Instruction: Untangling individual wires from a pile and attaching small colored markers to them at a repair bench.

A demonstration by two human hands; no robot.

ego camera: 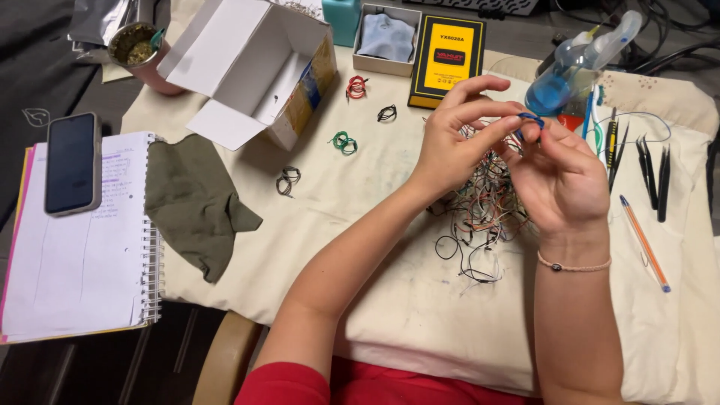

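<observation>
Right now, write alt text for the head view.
Both hands, left hand and right hand, pinch a small blue wire coil above a tangled pile of jumper wires on a cream cloth. Finished coils lie beside an open cardboard box.

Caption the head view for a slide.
Both hands, left hand and right hand, pinch a blue wire above a tangled wire pile.

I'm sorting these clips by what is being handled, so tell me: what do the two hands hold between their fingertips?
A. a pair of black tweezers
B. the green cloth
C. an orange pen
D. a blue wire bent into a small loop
D. The left hand and right hand pinch a blue wire curled into a loop above the tangle of wires; the orange pen, black tweezers and green cloth lie untouched on the table.
</observation>
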